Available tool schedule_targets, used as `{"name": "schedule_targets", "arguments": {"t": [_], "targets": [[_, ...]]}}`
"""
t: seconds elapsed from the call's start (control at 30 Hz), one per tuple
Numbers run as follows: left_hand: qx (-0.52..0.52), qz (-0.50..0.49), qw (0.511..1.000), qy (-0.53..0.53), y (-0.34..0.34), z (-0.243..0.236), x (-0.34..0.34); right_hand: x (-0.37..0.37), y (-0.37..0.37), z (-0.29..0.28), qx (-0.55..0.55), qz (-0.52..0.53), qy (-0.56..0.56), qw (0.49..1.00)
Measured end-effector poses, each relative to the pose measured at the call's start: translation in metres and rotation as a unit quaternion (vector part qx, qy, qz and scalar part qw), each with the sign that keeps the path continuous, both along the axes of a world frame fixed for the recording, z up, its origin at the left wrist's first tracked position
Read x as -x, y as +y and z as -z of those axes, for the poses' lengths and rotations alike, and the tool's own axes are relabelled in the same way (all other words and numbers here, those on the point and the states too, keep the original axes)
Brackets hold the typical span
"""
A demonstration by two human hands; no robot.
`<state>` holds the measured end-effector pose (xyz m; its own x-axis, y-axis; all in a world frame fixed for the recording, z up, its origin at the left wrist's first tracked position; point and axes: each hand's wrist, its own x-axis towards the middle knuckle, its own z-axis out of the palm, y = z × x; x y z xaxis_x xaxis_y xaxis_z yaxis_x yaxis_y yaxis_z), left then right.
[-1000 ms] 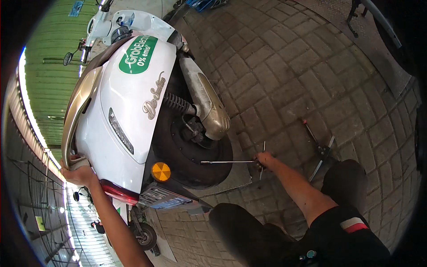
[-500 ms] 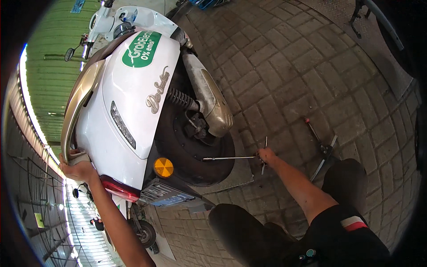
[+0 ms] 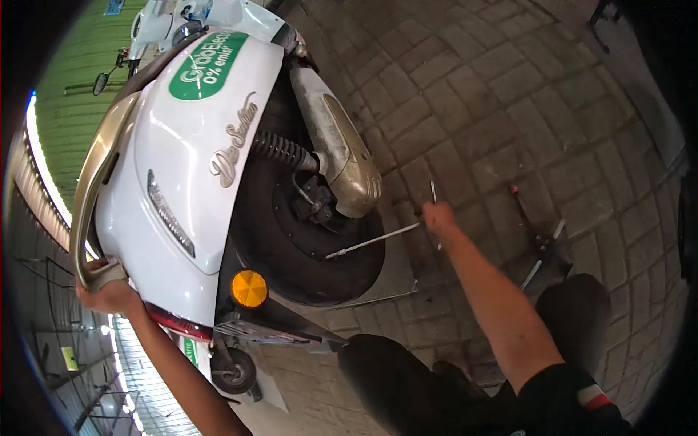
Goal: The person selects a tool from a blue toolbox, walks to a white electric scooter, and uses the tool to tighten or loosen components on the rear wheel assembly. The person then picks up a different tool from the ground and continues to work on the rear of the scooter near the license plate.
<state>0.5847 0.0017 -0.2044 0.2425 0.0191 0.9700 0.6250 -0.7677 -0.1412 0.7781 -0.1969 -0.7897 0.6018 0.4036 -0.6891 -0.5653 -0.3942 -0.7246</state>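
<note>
- The T-shaped wrench (image 3: 374,239) sticks out to the right from the back wheel (image 3: 291,280) of the white scooter (image 3: 182,145). Its thin tip seems to meet the side of the wheel. It is too small to tell if it sits on a bolt.
- The right hand (image 3: 440,218) is right of the wheel, with its fingers wrapped round the wrench's cross handle.
- The left hand (image 3: 110,293) is left of the wheel, with its fingers curled round the low end of the gold rail (image 3: 86,211).
- The tip could slip off the wheel, because the wrench leans and only one hand holds its far end.
- The right hand could then bump the brick floor (image 3: 480,109) right of the wheel.
- The scooter could rock if the wrench gets a hard push and the left hand lets go of the rail.
- The orange reflector (image 3: 249,289), just left of the wheel, could get a knock if the wrench swings that way.
- The gold cover (image 3: 352,174) blocks the space above the wheel.
- The person's knee (image 3: 371,356) takes up room below the wheel.
- Bare floor gives room up and right of the wheel, but a dark tool with a red end (image 3: 542,254) lies farther right.
</note>
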Motion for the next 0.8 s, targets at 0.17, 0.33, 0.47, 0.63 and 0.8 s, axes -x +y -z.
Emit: {"name": "schedule_targets", "arguments": {"t": [0.17, 0.33, 0.47, 0.63, 0.8], "targets": [[0.210, 0.229, 0.939, -0.148, -0.002, 0.010, -0.020, -0.080, -0.010, -0.057, -0.059, -0.132, -0.078, 0.986], [0.185, 0.198, 0.955, -0.124, -0.009, 0.010, -0.018, -0.082, 0.004, -0.075, -0.038, -0.110, -0.096, 0.989], [0.180, 0.215, 0.955, -0.099, 0.000, -0.003, -0.006, -0.093, 0.003, -0.098, -0.035, -0.141, -0.074, 0.987], [0.103, 0.199, 0.969, -0.105, -0.002, 0.008, -0.024, -0.101, 0.007, -0.118, -0.060, -0.120, -0.108, 0.985], [0.100, 0.171, 0.977, -0.079, -0.011, 0.012, -0.025, -0.111, 0.002, -0.133, -0.095, -0.147, -0.097, 0.980]]}}
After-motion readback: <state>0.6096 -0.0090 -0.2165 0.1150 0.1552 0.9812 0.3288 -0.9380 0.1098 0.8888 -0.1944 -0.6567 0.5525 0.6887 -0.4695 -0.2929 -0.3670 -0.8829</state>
